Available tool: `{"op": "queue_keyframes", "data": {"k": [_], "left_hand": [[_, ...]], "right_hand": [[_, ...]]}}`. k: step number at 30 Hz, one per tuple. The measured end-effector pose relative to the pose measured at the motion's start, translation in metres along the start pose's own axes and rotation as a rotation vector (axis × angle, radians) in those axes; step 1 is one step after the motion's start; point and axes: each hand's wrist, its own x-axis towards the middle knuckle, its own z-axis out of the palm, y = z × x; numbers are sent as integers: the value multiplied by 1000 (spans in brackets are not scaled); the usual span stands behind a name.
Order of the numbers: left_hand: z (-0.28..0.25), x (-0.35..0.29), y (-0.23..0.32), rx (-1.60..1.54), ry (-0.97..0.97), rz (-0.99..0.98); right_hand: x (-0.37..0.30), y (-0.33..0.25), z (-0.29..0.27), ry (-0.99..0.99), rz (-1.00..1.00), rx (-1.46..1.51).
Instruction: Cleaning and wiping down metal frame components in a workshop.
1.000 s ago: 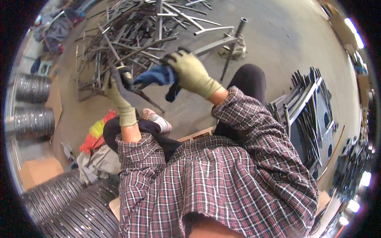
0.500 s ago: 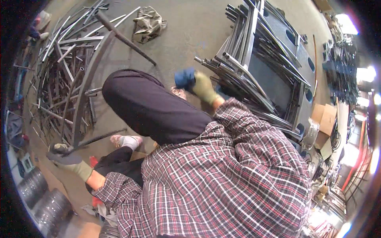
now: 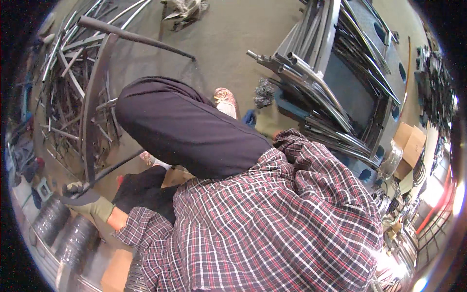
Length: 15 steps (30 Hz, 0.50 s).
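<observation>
My left hand (image 3: 87, 200), in a green and dark grey work glove, is closed around the near end of a dark metal bar (image 3: 116, 167). This bar joins a long curved metal beam (image 3: 93, 97) that has another round bar (image 3: 138, 41) at its far end. My right hand (image 3: 266, 124), gloved in green with a blue part at the front, is low beyond my right thigh. Its fingers are mostly hidden, and what it holds, if anything, cannot be made out. Close by lies a small heap of grey pieces (image 3: 264, 93), too small to name.
Loose metal tubes and bars (image 3: 63, 102) are piled on the left. To the right, a rack (image 3: 328, 44) holds many long tubes, their ends toward me. A crumpled cloth sack (image 3: 184, 12) lies on the floor ahead. Black coils (image 3: 78, 241) stand at lower left; a cardboard box (image 3: 408, 146) at right.
My right hand has gone down and nearer my thigh, uncovering the grey heap and my shoe. My left hand stays on the bar. The view has shifted somewhat.
</observation>
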Motion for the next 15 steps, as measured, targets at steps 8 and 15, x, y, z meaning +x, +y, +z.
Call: {"op": "queue_keyframes", "data": {"k": [8,15], "left_hand": [[4,-10,24,-628,93,-460],[-18,10,33,-497,-45,-369]], "right_hand": [[35,-22,-39,478,-35,-519],[64,-21,-8,231,40,-262]]}}
